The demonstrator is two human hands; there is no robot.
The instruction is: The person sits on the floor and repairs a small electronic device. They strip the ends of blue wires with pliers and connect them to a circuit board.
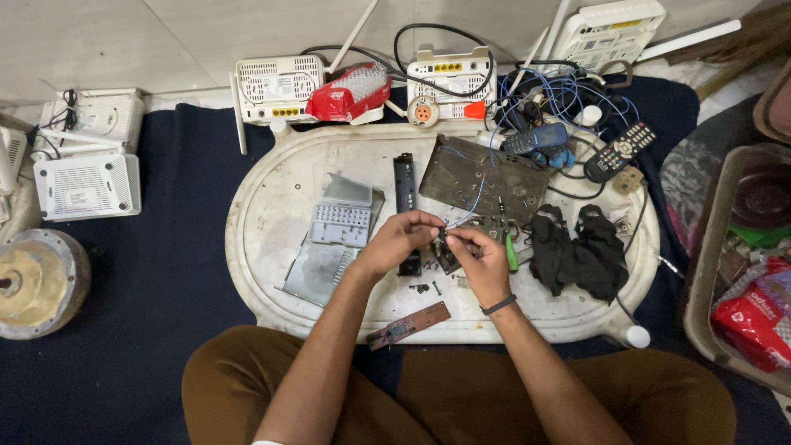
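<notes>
Brown-trousered knees (428,395) of a seated person fill the bottom of the view, and two bare forearms reach forward from them over a white oval tray (272,206) set on dark blue cloth (173,264). Left hand (395,243) and right hand (482,262) meet near the tray's centre, fingertips almost touching, both pinched closed around a small dark component (442,239) with thin wires attached; it is too small to identify further. A blue wire (475,202) curves up from that spot to a dark circuit board (482,177) lying just beyond the hands. A black band (498,305) circles the right wrist. Just right of the right hand lies a green-handled tool (511,251), and beyond it a crumpled black cloth (577,247). Left of the hands rest grey metal and plastic cover plates (334,235), with a narrow black strip (404,183) between them and the board. A small brown circuit strip (409,325) lies at the tray's near edge. Farther back sit white routers (276,89), a red packet (348,92), a tangle of blue wires (568,91), a blue mobile phone (535,138) and a black remote control (620,151).
</notes>
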